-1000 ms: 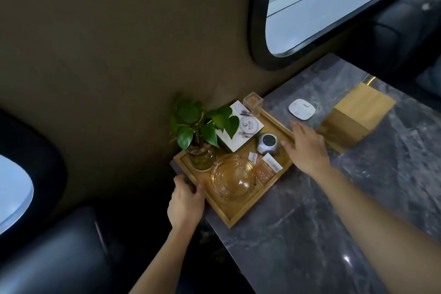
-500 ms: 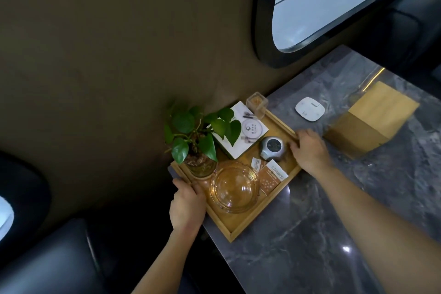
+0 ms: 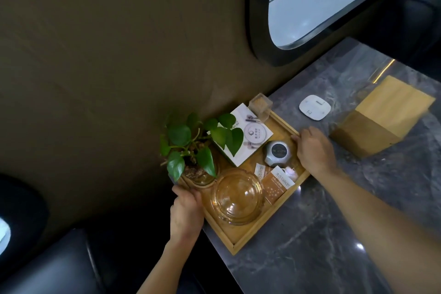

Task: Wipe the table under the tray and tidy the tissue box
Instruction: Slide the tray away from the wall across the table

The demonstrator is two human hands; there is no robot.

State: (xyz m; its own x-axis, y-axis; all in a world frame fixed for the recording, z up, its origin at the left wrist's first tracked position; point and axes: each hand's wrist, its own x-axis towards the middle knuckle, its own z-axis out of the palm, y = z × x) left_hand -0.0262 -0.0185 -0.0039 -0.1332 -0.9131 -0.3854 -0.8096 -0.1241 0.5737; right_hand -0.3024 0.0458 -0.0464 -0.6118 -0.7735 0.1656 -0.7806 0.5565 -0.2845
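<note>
A wooden tray sits at the corner of the grey marble table, against the brown wall. It carries a potted green plant, a glass bowl, a white booklet, a small clear box, a round grey device and paper packets. My left hand grips the tray's left rim near the plant. My right hand holds the tray's right rim. The wooden tissue box stands to the right of the tray.
A flat white device lies on the table between the tray and the tissue box. A dark-framed window is set in the wall above. Dark seats lie at the lower left and upper right.
My right hand has moved from above the tray's right side down onto its rim. My left hand has stayed on the left rim. The view has shifted slightly.
</note>
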